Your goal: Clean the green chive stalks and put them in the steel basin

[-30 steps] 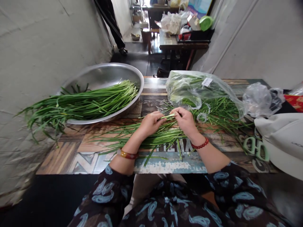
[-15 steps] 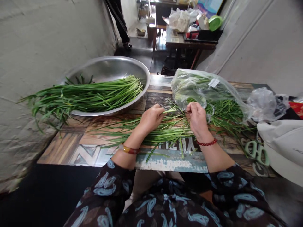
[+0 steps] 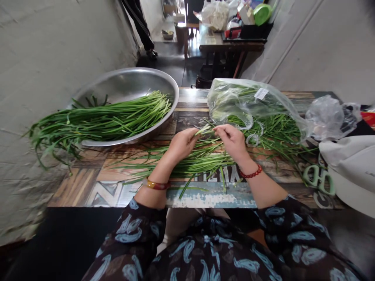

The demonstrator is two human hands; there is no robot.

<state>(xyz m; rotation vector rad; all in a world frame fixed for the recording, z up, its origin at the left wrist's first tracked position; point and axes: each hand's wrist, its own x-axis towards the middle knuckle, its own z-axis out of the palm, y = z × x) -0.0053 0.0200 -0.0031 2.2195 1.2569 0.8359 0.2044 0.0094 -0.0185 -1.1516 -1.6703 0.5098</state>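
My left hand (image 3: 184, 144) is closed around a few green stalks, whose pale ends (image 3: 206, 128) stick out to the right. Beside those ends my right hand (image 3: 233, 141) has thumb and forefinger pinched together; what they grip, if anything, is too small to make out. Loose green stalks (image 3: 199, 162) lie on the table under both hands. A thick bundle of long green leaves (image 3: 117, 119) rests in a wide metal basin (image 3: 172, 88) at the left, the leaf tips hanging over its rim. More greens fill a clear plastic bag (image 3: 249, 89) behind my right hand.
On the patterned table (image 3: 76, 185), green-handled scissors (image 3: 319, 179) and a pale cap (image 3: 351, 168) lie at the right, near a crumpled bag (image 3: 324, 115). A second table (image 3: 215, 41) with bags stands behind. A person's leg (image 3: 140, 23) shows at the back left.
My right hand has moved left to the pale stalk ends held by my left hand. The whole view has shifted slightly.
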